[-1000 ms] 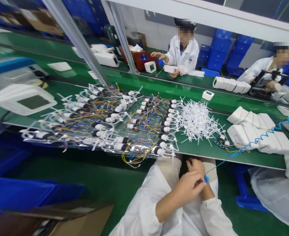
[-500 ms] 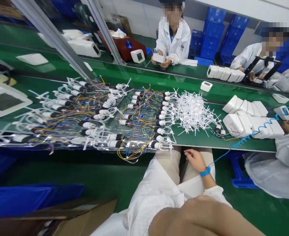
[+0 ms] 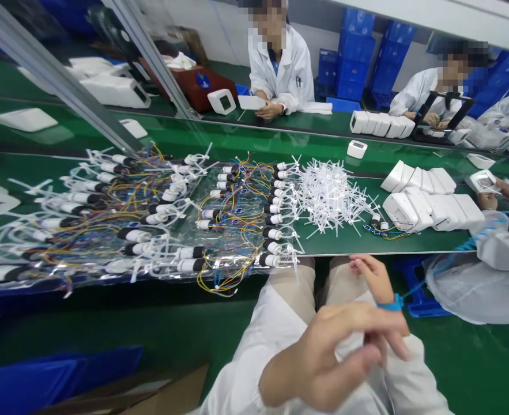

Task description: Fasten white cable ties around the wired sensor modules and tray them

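Observation:
My left hand (image 3: pixel 336 351) is raised close to the camera above my lap, slightly blurred, thumb and fingers apart and holding nothing. Beyond it, my right hand (image 3: pixel 373 279) hovers over my thigh near the bench edge, its fingers loosely stretched and bare of any object. A blue wrist strap (image 3: pixel 391 303) circles the right wrist. On the green bench (image 3: pixel 323 243) ahead lies a heap of thin white plastic strips (image 3: pixel 330 193). Left of it, rows of white-and-black cylinders (image 3: pixel 274 233) with coloured wires and clear tubes rest on clear plastic.
White housings (image 3: pixel 427 207) stand grouped on the right, beside a small wired part (image 3: pixel 381 229). A co-worker's hands (image 3: pixel 490 196) hold another housing at far right. Two more people sit across the conveyor. A coiled blue cord (image 3: pixel 479 236) runs from my strap.
My left hand has swung up and forward, its fingers coming into view. My right hand has moved a little to the right. The camera view has shifted rightward.

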The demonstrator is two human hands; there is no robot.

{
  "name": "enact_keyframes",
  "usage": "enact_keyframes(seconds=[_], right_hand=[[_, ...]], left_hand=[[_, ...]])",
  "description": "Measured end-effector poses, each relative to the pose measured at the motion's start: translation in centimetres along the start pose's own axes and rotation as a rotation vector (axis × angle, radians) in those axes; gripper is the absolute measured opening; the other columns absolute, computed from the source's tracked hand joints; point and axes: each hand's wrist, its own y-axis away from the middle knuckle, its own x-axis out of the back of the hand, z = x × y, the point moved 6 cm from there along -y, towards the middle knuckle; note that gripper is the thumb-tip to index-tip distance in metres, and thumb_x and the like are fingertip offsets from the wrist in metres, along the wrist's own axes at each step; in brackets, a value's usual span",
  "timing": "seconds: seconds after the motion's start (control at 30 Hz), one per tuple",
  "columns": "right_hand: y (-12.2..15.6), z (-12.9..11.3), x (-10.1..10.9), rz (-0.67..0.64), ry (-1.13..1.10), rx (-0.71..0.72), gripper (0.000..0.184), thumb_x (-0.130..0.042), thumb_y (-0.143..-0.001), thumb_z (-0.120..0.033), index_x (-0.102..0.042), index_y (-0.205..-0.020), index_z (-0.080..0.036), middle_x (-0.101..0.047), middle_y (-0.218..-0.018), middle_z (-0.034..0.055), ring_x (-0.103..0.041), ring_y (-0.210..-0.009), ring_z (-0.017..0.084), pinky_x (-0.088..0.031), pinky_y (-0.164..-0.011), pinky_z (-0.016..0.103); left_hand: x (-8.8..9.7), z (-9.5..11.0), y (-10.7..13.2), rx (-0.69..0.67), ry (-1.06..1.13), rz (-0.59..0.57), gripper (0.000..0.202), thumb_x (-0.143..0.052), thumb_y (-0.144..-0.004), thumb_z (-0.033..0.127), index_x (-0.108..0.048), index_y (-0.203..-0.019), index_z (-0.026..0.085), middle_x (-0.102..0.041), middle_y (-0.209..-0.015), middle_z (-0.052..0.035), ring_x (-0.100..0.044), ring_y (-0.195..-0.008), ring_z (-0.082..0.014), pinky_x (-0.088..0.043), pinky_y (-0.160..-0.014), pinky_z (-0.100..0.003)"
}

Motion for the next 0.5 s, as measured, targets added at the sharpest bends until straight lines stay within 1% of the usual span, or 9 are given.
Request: enact_keyframes(seconds=[0.03,0.1,0.13,0.17,0.23,0.3,0.37,0.43,0.5], right_hand=[[0.3,-1.1,1.7,0.060,-0.001,0.018,0.040,-0.084,-0.095,-0.059,-0.086,-0.111,-0.022,-0.084,-0.092,0.0096,-0.076,-0.075,0.022,-0.064,-0.065,0.033],[0.6,-2.8,5.4,0.231,-0.048,0.036,0.042,-0.085,-0.095,-0.056,-0.084,-0.118,-0.021,-0.083,-0.094,0.0094,-0.077,-0.076,0.021,-0.058,-0.055,0.027],[0.6,-3.4,7.1,0.330,-0.082,0.037,0.045,-0.086,-0.093,-0.057,-0.082,-0.119,-0.021,-0.082,-0.092,0.0088,-0.076,-0.073,0.020,-0.053,-0.048,0.024],[0.3,-3.8,8.5,0.413,-0.117,0.026,0.049,-0.087,-0.091,-0.058,-0.081,-0.122,-0.020,-0.081,-0.091,0.0080,-0.075,-0.068,0.019,-0.047,-0.042,0.021],[-0.9,-4.2,10.3,0.500,-0.171,-0.027,0.061,-0.090,-0.085,-0.060,-0.076,-0.128,-0.019,-0.081,-0.086,0.0062,-0.070,-0.057,0.016,-0.037,-0.036,0.017],[-2.6,-4.2,11.0,0.514,-0.184,-0.098,0.072,-0.092,-0.080,-0.062,-0.072,-0.132,-0.017,-0.081,-0.081,0.0054,-0.065,-0.048,0.014,-0.033,-0.034,0.016],[-4.2,-4.4,11.4,0.516,-0.156,-0.146,0.073,-0.093,-0.077,-0.063,-0.070,-0.129,-0.016,-0.082,-0.078,0.0062,-0.063,-0.043,0.013,-0.033,-0.032,0.017],[-5.6,-4.6,11.6,0.523,-0.107,-0.171,0.064,-0.093,-0.078,-0.062,-0.072,-0.118,-0.016,-0.082,-0.076,0.0081,-0.064,-0.043,0.014,-0.035,-0.032,0.018],[-6.5,-4.8,11.9,0.534,-0.048,-0.193,0.054,-0.091,-0.081,-0.060,-0.073,-0.106,-0.016,-0.083,-0.075,0.0101,-0.066,-0.043,0.015,-0.038,-0.032,0.019]], left_hand=[[0.9,-2.4,-0.3,0.010,0.048,0.057,0.045,-0.052,-0.118,0.049,-0.065,-0.154,0.027,-0.084,-0.105,-0.0104,-0.077,-0.084,-0.0209,-0.062,-0.077,-0.034],[2.3,-8.0,0.0,0.159,0.060,0.184,0.040,-0.059,-0.116,0.043,-0.067,-0.149,0.022,-0.083,-0.106,-0.0105,-0.074,-0.084,-0.0189,-0.059,-0.080,-0.032],[2.8,-10.7,0.5,0.242,0.049,0.254,0.038,-0.061,-0.115,0.041,-0.068,-0.145,0.020,-0.082,-0.105,-0.0104,-0.072,-0.084,-0.0184,-0.059,-0.082,-0.032],[3.2,-12.9,1.1,0.307,0.041,0.314,0.036,-0.061,-0.114,0.041,-0.069,-0.141,0.018,-0.081,-0.104,-0.0102,-0.072,-0.084,-0.0185,-0.058,-0.083,-0.033],[3.6,-16.2,1.8,0.390,0.015,0.355,0.035,-0.063,-0.111,0.041,-0.070,-0.136,0.017,-0.080,-0.103,-0.0097,-0.071,-0.084,-0.0190,-0.057,-0.083,-0.033],[3.9,-18.1,1.6,0.411,-0.038,0.330,0.035,-0.063,-0.109,0.039,-0.071,-0.135,0.017,-0.080,-0.103,-0.0093,-0.070,-0.084,-0.0191,-0.057,-0.083,-0.033],[4.2,-18.9,0.7,0.388,-0.124,0.285,0.035,-0.061,-0.108,0.036,-0.071,-0.136,0.019,-0.080,-0.105,-0.0087,-0.071,-0.087,-0.0196,-0.056,-0.085,-0.033],[4.7,-19.5,0.0,0.357,-0.209,0.247,0.034,-0.059,-0.108,0.033,-0.071,-0.138,0.020,-0.081,-0.106,-0.0081,-0.072,-0.090,-0.0203,-0.056,-0.086,-0.033],[5.3,-20.4,0.0,0.347,-0.264,0.231,0.034,-0.057,-0.109,0.033,-0.072,-0.137,0.021,-0.081,-0.106,-0.0075,-0.073,-0.090,-0.0208,-0.056,-0.086,-0.033]])
